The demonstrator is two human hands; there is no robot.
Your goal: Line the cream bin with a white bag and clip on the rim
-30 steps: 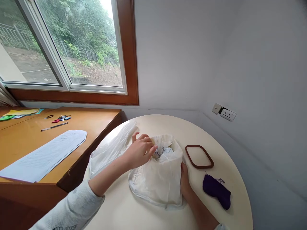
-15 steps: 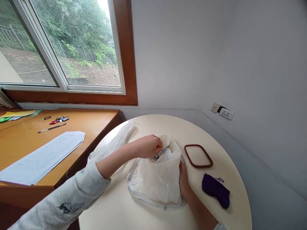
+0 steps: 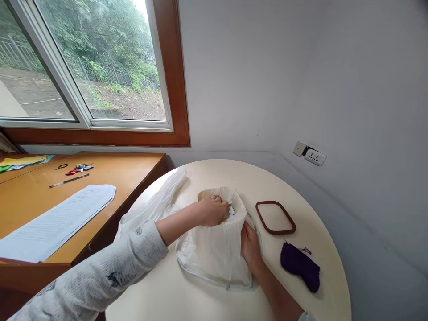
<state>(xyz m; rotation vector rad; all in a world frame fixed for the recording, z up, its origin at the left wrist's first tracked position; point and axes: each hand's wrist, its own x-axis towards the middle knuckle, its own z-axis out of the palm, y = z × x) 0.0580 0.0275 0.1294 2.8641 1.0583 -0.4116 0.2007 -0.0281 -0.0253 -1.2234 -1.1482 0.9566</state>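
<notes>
Most fingers of your left hand (image 3: 214,210) are hidden in the mouth of the white bag (image 3: 214,254), so I cannot tell whether they grip; your right hand (image 3: 251,247) cups its side, hold equally unclear. It already stands open on the table (image 3: 157,294), but your work inside looks unfinished. The brown frame (image 3: 278,232) and purple cloth (image 3: 300,266) lie apart, untouched.

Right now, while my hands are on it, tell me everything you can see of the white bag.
The white bag is creamy, thin and slightly see-through, perhaps plastic or light cloth. It stands on the round table, its mouth open upward, its body creased and flaring into a wider, rimmed bottom edge. Something white with dark marks shows inside the mouth. Your left hand reaches into the opening, fingertips hidden; your right hand is against its right side.
</notes>
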